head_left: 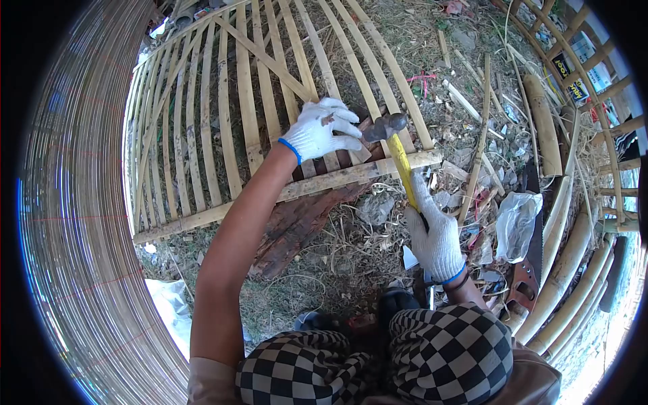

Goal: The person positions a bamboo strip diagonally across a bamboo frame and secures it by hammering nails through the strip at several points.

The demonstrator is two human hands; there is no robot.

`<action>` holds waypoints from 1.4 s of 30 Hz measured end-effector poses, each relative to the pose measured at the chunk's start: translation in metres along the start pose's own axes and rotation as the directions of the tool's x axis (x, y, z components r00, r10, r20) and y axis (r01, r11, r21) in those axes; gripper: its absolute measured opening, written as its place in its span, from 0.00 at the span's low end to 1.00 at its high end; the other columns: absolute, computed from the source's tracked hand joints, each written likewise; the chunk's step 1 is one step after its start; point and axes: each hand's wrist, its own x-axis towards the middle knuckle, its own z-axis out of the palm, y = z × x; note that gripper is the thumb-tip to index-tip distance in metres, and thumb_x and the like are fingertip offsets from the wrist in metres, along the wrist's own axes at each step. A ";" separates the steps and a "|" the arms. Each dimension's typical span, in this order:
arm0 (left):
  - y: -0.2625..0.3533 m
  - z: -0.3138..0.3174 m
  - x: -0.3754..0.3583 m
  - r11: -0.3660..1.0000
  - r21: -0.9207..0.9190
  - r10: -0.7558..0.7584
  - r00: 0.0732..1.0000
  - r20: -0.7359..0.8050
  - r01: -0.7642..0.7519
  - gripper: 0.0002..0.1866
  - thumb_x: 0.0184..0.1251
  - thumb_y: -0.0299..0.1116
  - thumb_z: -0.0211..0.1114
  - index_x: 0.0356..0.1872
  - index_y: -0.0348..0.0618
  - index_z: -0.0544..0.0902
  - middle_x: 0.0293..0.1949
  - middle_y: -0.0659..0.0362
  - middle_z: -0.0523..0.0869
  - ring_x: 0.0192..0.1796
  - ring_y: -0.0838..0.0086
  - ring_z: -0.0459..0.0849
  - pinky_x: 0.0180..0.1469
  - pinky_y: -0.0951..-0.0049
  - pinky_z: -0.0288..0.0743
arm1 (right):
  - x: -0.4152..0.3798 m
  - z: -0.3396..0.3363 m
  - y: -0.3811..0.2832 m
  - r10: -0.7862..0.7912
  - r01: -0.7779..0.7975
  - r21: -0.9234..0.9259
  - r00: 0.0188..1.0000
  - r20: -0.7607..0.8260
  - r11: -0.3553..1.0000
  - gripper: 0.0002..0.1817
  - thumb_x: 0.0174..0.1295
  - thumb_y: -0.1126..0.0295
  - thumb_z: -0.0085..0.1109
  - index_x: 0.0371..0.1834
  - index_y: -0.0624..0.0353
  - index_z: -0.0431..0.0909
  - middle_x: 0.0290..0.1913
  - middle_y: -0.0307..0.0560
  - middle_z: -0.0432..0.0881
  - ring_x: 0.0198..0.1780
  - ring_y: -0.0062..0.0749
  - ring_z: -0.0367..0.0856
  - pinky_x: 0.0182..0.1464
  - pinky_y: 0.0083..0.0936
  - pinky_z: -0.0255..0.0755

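My right hand (pixel 435 239), in a white knit glove with a blue cuff, is closed around the handle of a hammer (pixel 401 169). The handle is yellow, and its dark metal head lies just right of my left fingertips, over the slats. My left hand (pixel 320 131), gloved the same way, rests on a bamboo slat panel (pixel 246 101) near its front crosspiece. Its fingers are apart and point toward the hammer head; what lies beneath them is hidden. The front crosspiece (pixel 324 181) runs across the slat ends, above a reddish-brown wood plank (pixel 287 233).
Right of the panel lie a handsaw (pixel 525 280), a clear plastic bag (pixel 518 226) and several bamboo poles (pixel 574 263). Wood scraps and stones litter the ground. A screen of thin strips (pixel 88 202) stands at left. A bamboo lattice (pixel 607 81) borders the right.
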 end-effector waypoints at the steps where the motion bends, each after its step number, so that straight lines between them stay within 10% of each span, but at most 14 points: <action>1: 0.000 0.002 0.002 0.998 -0.060 -0.021 1.000 0.001 0.021 0.22 0.62 0.56 0.83 0.47 0.50 0.98 0.66 0.63 0.92 0.73 0.63 0.82 0.80 0.59 0.73 | 0.002 0.001 0.002 0.020 -0.020 0.012 1.000 0.005 1.000 0.33 0.75 0.76 0.64 0.84 0.59 0.74 0.40 0.66 0.92 0.41 0.57 0.96 0.46 0.42 0.87; 8: -0.001 0.025 0.001 0.975 0.211 0.135 0.940 -0.313 -0.070 0.15 0.50 0.60 0.85 0.32 0.67 0.98 0.46 0.75 0.97 0.67 0.72 0.86 0.72 0.57 0.68 | 0.012 0.006 0.005 0.062 -0.062 0.016 0.998 0.000 0.998 0.35 0.76 0.78 0.61 0.87 0.57 0.72 0.58 0.71 0.91 0.55 0.58 0.96 0.56 0.41 0.87; 19: -0.001 0.026 0.005 0.948 0.316 0.135 0.940 -0.314 -0.030 0.23 0.50 0.69 0.81 0.31 0.64 0.98 0.46 0.77 0.97 0.68 0.73 0.84 0.70 0.55 0.66 | 0.013 0.013 -0.002 0.139 -0.143 0.094 0.989 0.050 0.985 0.34 0.74 0.80 0.62 0.85 0.58 0.74 0.62 0.68 0.87 0.53 0.55 0.94 0.60 0.42 0.84; 24: -0.019 -0.024 0.009 0.959 0.209 0.154 0.969 0.193 -0.194 0.37 0.55 0.62 0.85 0.69 0.69 0.92 0.78 0.69 0.84 0.85 0.66 0.72 0.89 0.47 0.55 | 0.003 0.005 0.003 0.063 -0.062 0.058 0.998 -0.011 0.996 0.32 0.74 0.80 0.63 0.82 0.59 0.77 0.69 0.72 0.83 0.61 0.62 0.91 0.62 0.44 0.85; 27: -0.017 -0.044 0.018 0.895 0.439 0.041 0.994 0.105 -0.084 0.32 0.66 0.58 0.80 0.72 0.71 0.90 0.84 0.66 0.77 0.88 0.61 0.68 0.87 0.43 0.59 | -0.001 0.007 0.002 0.052 -0.051 0.043 0.998 -0.044 0.998 0.32 0.73 0.79 0.64 0.82 0.58 0.78 0.73 0.75 0.80 0.66 0.68 0.89 0.61 0.44 0.86; 32: -0.036 -0.032 0.043 0.785 0.615 -0.141 0.988 0.056 0.077 0.33 0.79 0.64 0.65 0.83 0.89 0.75 0.95 0.63 0.53 0.95 0.48 0.47 0.90 0.28 0.33 | 0.007 -0.002 -0.006 0.038 -0.038 -0.025 0.999 0.031 0.999 0.35 0.73 0.79 0.68 0.85 0.52 0.75 0.49 0.67 0.94 0.45 0.53 0.98 0.48 0.40 0.89; 39: -0.045 -0.029 0.048 0.763 0.644 -0.124 0.990 0.065 0.053 0.34 0.78 0.66 0.66 0.83 0.94 0.72 0.95 0.64 0.49 0.95 0.47 0.45 0.91 0.29 0.36 | 0.009 0.003 -0.011 -0.225 0.223 -0.030 0.964 -0.141 0.974 0.38 0.68 0.83 0.70 0.84 0.56 0.76 0.29 0.55 0.87 0.27 0.44 0.90 0.33 0.37 0.83; 42: -0.032 -0.029 0.044 0.762 0.641 -0.188 0.979 0.084 0.091 0.33 0.79 0.69 0.64 0.84 0.95 0.71 0.96 0.65 0.48 0.94 0.47 0.47 0.92 0.31 0.35 | 0.014 0.009 -0.004 -0.007 0.025 -0.180 0.995 0.099 0.983 0.39 0.74 0.75 0.69 0.89 0.47 0.71 0.26 0.52 0.84 0.24 0.43 0.88 0.29 0.41 0.80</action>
